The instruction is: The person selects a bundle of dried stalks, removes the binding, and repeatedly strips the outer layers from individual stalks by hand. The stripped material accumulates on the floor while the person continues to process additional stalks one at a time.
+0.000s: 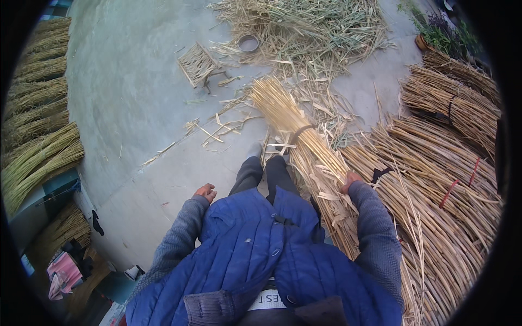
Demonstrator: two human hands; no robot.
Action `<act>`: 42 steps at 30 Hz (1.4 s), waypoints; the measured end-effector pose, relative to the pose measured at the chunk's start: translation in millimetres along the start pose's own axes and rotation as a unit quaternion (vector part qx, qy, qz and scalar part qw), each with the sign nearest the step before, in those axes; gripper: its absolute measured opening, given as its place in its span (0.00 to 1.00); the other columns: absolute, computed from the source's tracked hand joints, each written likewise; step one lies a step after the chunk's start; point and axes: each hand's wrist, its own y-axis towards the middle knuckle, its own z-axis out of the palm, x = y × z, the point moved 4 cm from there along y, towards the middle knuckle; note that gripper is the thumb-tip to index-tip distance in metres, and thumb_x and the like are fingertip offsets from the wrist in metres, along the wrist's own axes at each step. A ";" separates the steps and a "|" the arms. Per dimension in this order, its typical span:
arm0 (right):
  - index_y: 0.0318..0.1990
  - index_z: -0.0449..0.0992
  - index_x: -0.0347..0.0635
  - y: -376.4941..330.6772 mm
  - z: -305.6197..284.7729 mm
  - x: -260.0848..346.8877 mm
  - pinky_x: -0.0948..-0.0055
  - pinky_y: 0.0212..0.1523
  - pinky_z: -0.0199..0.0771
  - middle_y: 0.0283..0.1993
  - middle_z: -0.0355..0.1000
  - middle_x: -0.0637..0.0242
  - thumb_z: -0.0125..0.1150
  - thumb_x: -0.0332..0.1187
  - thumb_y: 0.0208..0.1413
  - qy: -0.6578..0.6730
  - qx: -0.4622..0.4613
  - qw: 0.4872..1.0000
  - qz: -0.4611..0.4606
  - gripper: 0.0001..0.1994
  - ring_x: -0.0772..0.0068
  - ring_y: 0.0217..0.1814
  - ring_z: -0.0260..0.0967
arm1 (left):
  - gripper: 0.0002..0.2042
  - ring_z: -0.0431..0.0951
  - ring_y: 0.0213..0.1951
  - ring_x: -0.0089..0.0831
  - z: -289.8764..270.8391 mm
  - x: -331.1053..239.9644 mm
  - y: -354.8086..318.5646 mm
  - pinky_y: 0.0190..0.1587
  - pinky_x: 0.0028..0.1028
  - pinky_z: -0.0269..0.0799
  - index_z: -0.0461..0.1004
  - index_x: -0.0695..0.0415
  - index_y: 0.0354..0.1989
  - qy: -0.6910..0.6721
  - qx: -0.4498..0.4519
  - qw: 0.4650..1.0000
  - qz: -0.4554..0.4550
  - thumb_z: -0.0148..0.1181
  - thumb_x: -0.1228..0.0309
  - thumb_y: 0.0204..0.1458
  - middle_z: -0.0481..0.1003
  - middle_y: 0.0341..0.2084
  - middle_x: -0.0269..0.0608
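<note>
A long bundle of dry reed stalks [280, 108] lies slanting past my right leg, with a dark band [302, 130] around it. Its cut ends point toward the far side, and loose papery leaves [326, 198] cling along its near part. My right hand [351, 181] is closed on some of the stalks at the bundle's right edge; its fingertips are partly hidden. My left hand [206, 192] hangs beside my left thigh, empty, with its fingers loosely bent and apart.
Tied reed bundles [429, 190] crowd the right side. A heap of stripped leaves [321, 32] spreads at the far side, beside a round bowl [248, 43] and a small woven-seat stool [199, 63]. Brushy bundles [41, 108] line the left. Leaf scraps [217, 130] litter the concrete floor [136, 98].
</note>
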 end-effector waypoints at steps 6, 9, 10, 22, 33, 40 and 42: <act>0.53 0.72 0.34 5.3 -10.7 -40.0 0.62 0.54 0.70 0.51 0.74 0.45 0.74 0.38 0.35 0.153 0.093 0.980 -0.087 0.34 0.48 0.53 0.72 | 0.22 0.81 0.45 0.42 13.9 -4.3 -11.0 0.49 0.34 0.75 0.70 0.59 0.55 -0.002 0.019 0.999 -0.033 0.59 0.61 0.55 0.80 0.40 0.52; 0.56 0.70 0.34 20.2 -11.6 -56.5 0.63 0.56 0.69 0.51 0.74 0.45 0.74 0.38 0.34 0.092 0.098 0.990 -0.045 0.36 0.51 0.55 0.72 | 0.21 0.80 0.41 0.38 16.3 -3.5 -18.3 0.46 0.33 0.75 0.69 0.60 0.55 0.000 0.008 0.999 -0.036 0.59 0.62 0.56 0.80 0.37 0.50; 0.56 0.70 0.33 24.3 -11.2 -59.9 0.63 0.56 0.69 0.51 0.74 0.45 0.74 0.38 0.34 0.068 0.090 0.993 -0.030 0.37 0.51 0.55 0.72 | 0.21 0.79 0.37 0.35 16.9 -3.5 -20.3 0.42 0.32 0.75 0.69 0.61 0.54 0.003 0.000 1.000 -0.027 0.59 0.62 0.56 0.79 0.34 0.48; 0.59 0.65 0.40 19.2 -6.7 -32.0 0.58 0.61 0.67 0.55 0.72 0.49 0.76 0.44 0.36 -0.092 0.026 0.992 0.078 0.40 0.54 0.60 0.70 | 0.21 0.78 0.35 0.31 39.7 -8.8 -23.9 0.40 0.30 0.75 0.68 0.63 0.54 -0.049 -0.002 0.999 -0.009 0.59 0.63 0.57 0.79 0.34 0.44; 0.62 0.61 0.35 1.8 106.2 84.6 0.56 0.57 0.59 0.58 0.64 0.51 0.71 0.39 0.33 -0.169 -0.202 0.952 -0.153 0.43 0.53 0.62 0.60 | 0.22 0.79 0.36 0.34 43.7 -0.6 -30.8 0.42 0.31 0.75 0.69 0.62 0.55 -0.001 0.002 1.000 -0.029 0.59 0.61 0.57 0.79 0.35 0.47; 0.58 0.68 0.47 63.7 182.1 42.5 0.56 0.49 0.63 0.51 0.69 0.65 0.45 0.35 0.60 -0.255 -0.422 0.870 0.006 0.19 0.65 0.55 0.64 | 0.21 0.79 0.36 0.33 22.8 6.7 -41.4 0.42 0.31 0.75 0.69 0.62 0.54 0.026 -0.007 0.999 -0.027 0.59 0.62 0.57 0.79 0.34 0.46; 0.62 0.66 0.48 84.8 196.7 37.4 0.52 0.52 0.62 0.59 0.67 0.60 0.46 0.36 0.60 -0.239 -0.369 0.897 0.045 0.22 0.61 0.59 0.63 | 0.21 0.79 0.36 0.33 16.9 9.7 -44.1 0.43 0.31 0.75 0.69 0.62 0.54 0.011 0.008 0.999 -0.049 0.60 0.62 0.57 0.79 0.35 0.46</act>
